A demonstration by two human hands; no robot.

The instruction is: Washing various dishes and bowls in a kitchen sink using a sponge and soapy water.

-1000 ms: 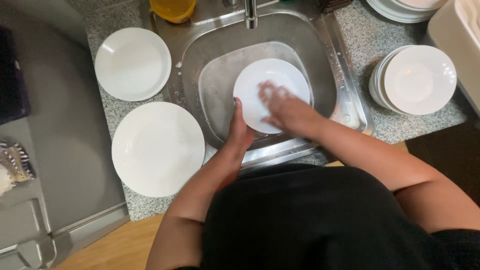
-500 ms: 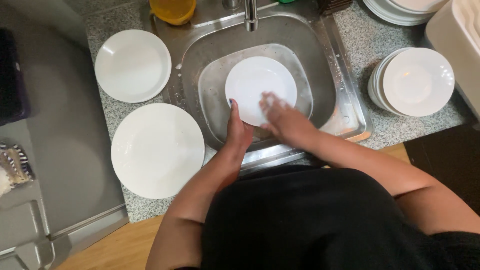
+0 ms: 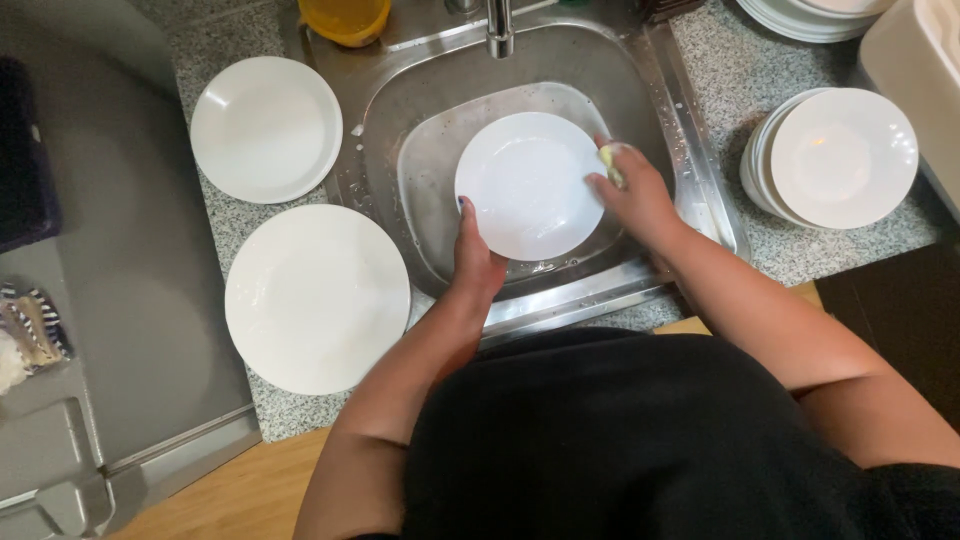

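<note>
Holding the white plate [image 3: 528, 185] over the steel sink [image 3: 690, 170], your left hand [image 3: 475, 260] grips its lower-left rim, fingers closed on it. Your right hand [image 3: 635, 195] is at the right rim, fingers curled, pinching a yellow sponge [image 3: 611, 160]. The plate lies just left of these fingers.

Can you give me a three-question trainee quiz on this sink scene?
1. True or false: the left hand holds the white plate by its near rim.
2. What does the right hand press against the plate? A) yellow sponge B) fork C) towel
3. Which side of the sink has the stack of plates?

Key: 1 true; 2 A; 3 the person's right.
</note>
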